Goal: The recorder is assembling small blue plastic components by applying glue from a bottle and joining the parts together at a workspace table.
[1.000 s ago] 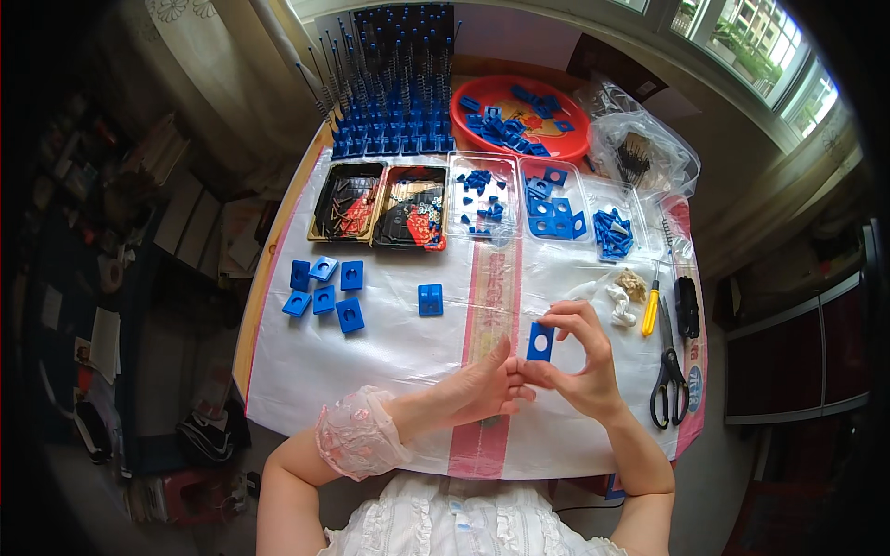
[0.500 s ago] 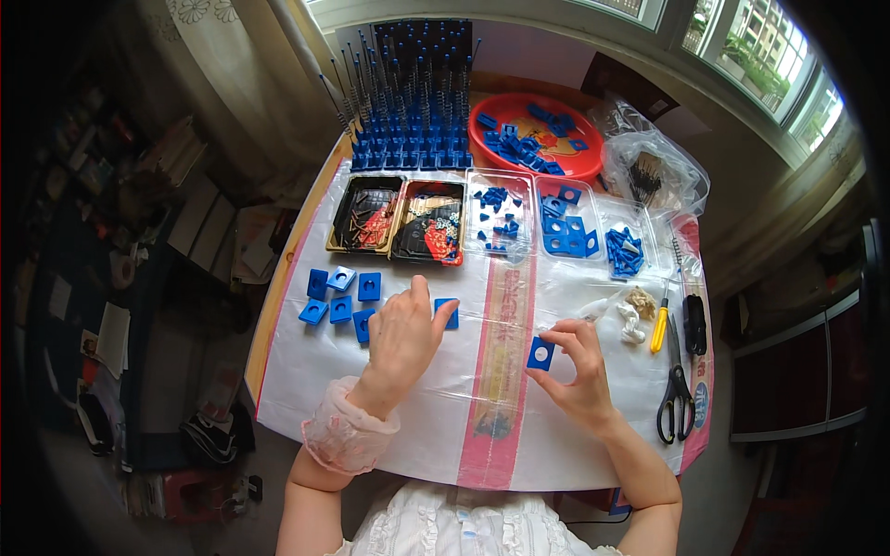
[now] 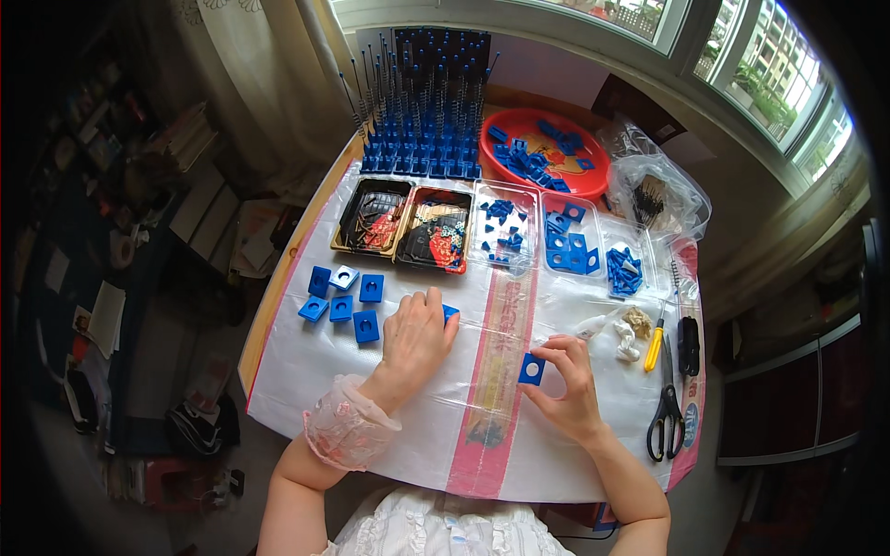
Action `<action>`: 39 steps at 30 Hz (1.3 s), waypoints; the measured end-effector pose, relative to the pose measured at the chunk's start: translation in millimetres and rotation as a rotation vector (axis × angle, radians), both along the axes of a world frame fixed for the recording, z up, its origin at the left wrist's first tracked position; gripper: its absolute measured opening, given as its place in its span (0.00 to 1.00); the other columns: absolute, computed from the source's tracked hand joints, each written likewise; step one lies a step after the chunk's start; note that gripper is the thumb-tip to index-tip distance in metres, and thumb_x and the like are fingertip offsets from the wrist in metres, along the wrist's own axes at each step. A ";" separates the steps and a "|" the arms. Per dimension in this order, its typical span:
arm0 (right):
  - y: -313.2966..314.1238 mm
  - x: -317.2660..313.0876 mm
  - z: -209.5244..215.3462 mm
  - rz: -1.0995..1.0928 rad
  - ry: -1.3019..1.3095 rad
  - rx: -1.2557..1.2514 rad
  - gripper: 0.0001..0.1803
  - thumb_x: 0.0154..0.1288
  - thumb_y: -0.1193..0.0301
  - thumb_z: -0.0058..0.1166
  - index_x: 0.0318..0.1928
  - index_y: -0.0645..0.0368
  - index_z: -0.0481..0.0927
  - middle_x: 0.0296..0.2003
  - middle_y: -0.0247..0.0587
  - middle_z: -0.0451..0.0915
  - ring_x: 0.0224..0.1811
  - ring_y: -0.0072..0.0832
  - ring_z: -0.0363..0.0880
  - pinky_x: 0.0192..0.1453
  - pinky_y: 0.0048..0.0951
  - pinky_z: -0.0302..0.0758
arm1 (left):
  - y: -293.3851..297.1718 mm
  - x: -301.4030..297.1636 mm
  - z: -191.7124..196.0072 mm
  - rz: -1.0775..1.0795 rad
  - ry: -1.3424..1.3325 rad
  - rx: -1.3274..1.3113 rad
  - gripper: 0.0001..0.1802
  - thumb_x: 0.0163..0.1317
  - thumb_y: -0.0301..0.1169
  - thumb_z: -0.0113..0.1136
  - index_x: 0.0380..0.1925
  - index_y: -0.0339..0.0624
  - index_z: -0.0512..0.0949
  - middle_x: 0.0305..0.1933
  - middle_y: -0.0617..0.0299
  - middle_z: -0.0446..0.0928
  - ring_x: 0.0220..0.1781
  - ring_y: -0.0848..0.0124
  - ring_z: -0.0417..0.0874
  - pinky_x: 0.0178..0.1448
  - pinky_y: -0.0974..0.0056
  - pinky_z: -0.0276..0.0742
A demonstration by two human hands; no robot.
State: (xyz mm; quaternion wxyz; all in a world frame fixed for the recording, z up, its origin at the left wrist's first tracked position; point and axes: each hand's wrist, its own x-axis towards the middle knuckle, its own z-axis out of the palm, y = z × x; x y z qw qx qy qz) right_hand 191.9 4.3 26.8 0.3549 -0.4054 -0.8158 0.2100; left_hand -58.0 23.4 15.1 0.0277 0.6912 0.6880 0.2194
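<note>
My right hand (image 3: 567, 385) pinches a blue square plate with a round hole (image 3: 531, 369) between thumb and fingertips, held above the sheet. My left hand (image 3: 413, 341) is curled over another blue plate (image 3: 451, 312). Only a corner of that plate shows, between thumb and forefinger; the rest is hidden under the hand. Left of this hand lie several similar loose plates, the closest one (image 3: 366, 326) face up with its hole showing.
Behind the hands stand two black trays (image 3: 339, 243) of small parts and clear boxes (image 3: 479, 257) of blue pieces. Farther back are a rack of spring-wound rods (image 3: 422, 157) and a red round tray (image 3: 593, 185). Scissors (image 3: 664, 428) and a yellow-handled tool (image 3: 654, 349) lie right.
My left hand has moved right, off the loose plates and onto the plate beside its thumb, covering most of it. My right hand still holds its plate, now turned slightly.
</note>
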 end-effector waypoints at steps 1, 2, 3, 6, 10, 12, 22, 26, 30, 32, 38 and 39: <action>-0.2 0.1 -0.6 0.003 0.005 -0.004 0.27 0.40 0.77 0.73 0.46 0.59 0.79 0.45 0.42 0.73 0.53 0.41 0.71 0.57 0.40 0.69 | -0.2 1.9 2.8 -0.043 -0.029 0.044 0.17 0.63 0.39 0.63 0.35 0.36 0.71 0.34 0.52 0.77 0.39 0.55 0.80 0.38 0.53 0.77; -0.5 0.5 -0.6 -0.002 0.010 0.003 0.27 0.40 0.77 0.73 0.46 0.59 0.79 0.45 0.42 0.73 0.53 0.41 0.71 0.57 0.40 0.69 | -0.4 5.1 7.4 -0.087 -0.057 0.088 0.16 0.64 0.38 0.62 0.36 0.35 0.71 0.34 0.52 0.77 0.39 0.56 0.80 0.38 0.55 0.78; -0.1 0.4 -0.3 -0.007 0.013 0.009 0.27 0.40 0.77 0.73 0.46 0.59 0.79 0.45 0.42 0.73 0.53 0.41 0.71 0.57 0.40 0.70 | -0.3 8.3 11.1 -0.131 -0.088 0.133 0.15 0.65 0.37 0.61 0.37 0.35 0.71 0.35 0.53 0.77 0.38 0.58 0.80 0.38 0.56 0.78; 0.4 0.8 0.5 -0.038 0.021 0.052 0.27 0.40 0.77 0.73 0.46 0.59 0.79 0.45 0.42 0.73 0.53 0.42 0.71 0.56 0.40 0.70 | -2.9 21.0 12.7 -0.300 -0.611 -0.007 0.13 0.68 0.35 0.58 0.40 0.34 0.72 0.37 0.56 0.77 0.39 0.65 0.80 0.39 0.62 0.78; 1.3 3.1 -3.0 -0.076 0.043 0.082 0.28 0.40 0.77 0.74 0.46 0.59 0.79 0.45 0.42 0.74 0.53 0.41 0.72 0.57 0.40 0.69 | -5.6 38.3 -2.8 -0.370 -1.767 -0.625 0.15 0.74 0.42 0.50 0.47 0.42 0.74 0.44 0.62 0.79 0.47 0.75 0.78 0.46 0.68 0.76; 2.3 3.1 -2.1 -0.066 0.030 0.079 0.28 0.40 0.77 0.74 0.46 0.59 0.79 0.45 0.42 0.74 0.53 0.41 0.72 0.57 0.41 0.69 | -10.0 40.0 -4.0 -0.327 -2.131 -0.816 0.19 0.76 0.43 0.45 0.56 0.42 0.71 0.48 0.62 0.78 0.46 0.76 0.76 0.46 0.70 0.74; 3.8 4.5 -6.3 -0.069 0.025 0.042 0.28 0.40 0.77 0.74 0.46 0.60 0.79 0.45 0.43 0.75 0.52 0.41 0.71 0.55 0.39 0.70 | -10.9 41.4 -22.3 -0.364 -2.533 -0.772 0.23 0.77 0.38 0.42 0.63 0.35 0.65 0.52 0.58 0.74 0.43 0.74 0.73 0.47 0.70 0.73; 3.7 4.5 -6.6 -0.063 0.032 0.040 0.28 0.40 0.77 0.73 0.46 0.60 0.79 0.44 0.43 0.74 0.52 0.41 0.72 0.55 0.39 0.70 | -8.1 41.6 -17.0 -0.222 -2.511 -0.719 0.23 0.77 0.38 0.40 0.63 0.34 0.65 0.54 0.59 0.74 0.41 0.75 0.72 0.47 0.70 0.73; 3.6 1.7 -5.7 -0.055 0.040 0.022 0.27 0.41 0.77 0.73 0.46 0.59 0.79 0.44 0.43 0.74 0.52 0.42 0.72 0.56 0.41 0.70 | -9.4 39.3 -24.3 -0.279 -2.541 -0.732 0.22 0.77 0.37 0.40 0.63 0.35 0.65 0.57 0.59 0.74 0.40 0.75 0.71 0.46 0.69 0.72; 3.7 1.9 -7.0 -0.056 0.036 0.022 0.28 0.41 0.77 0.73 0.47 0.59 0.79 0.44 0.43 0.74 0.52 0.42 0.72 0.56 0.40 0.70 | -9.0 39.9 -22.1 -0.248 -2.542 -0.728 0.22 0.77 0.36 0.40 0.64 0.35 0.65 0.58 0.59 0.73 0.39 0.75 0.71 0.45 0.69 0.72; 3.9 0.8 -8.3 -0.052 0.017 0.019 0.28 0.40 0.78 0.73 0.47 0.59 0.79 0.46 0.43 0.75 0.52 0.41 0.72 0.55 0.38 0.71 | -9.8 39.5 -27.3 -0.253 -2.477 -0.660 0.21 0.77 0.36 0.41 0.63 0.36 0.66 0.57 0.60 0.74 0.41 0.75 0.72 0.46 0.69 0.72; 3.7 0.6 -8.2 -0.051 0.016 0.015 0.28 0.40 0.78 0.73 0.47 0.59 0.79 0.46 0.43 0.75 0.52 0.41 0.72 0.55 0.38 0.71 | -9.7 39.5 -27.1 -0.263 -2.466 -0.656 0.21 0.77 0.36 0.42 0.63 0.36 0.67 0.57 0.60 0.75 0.42 0.75 0.73 0.46 0.69 0.73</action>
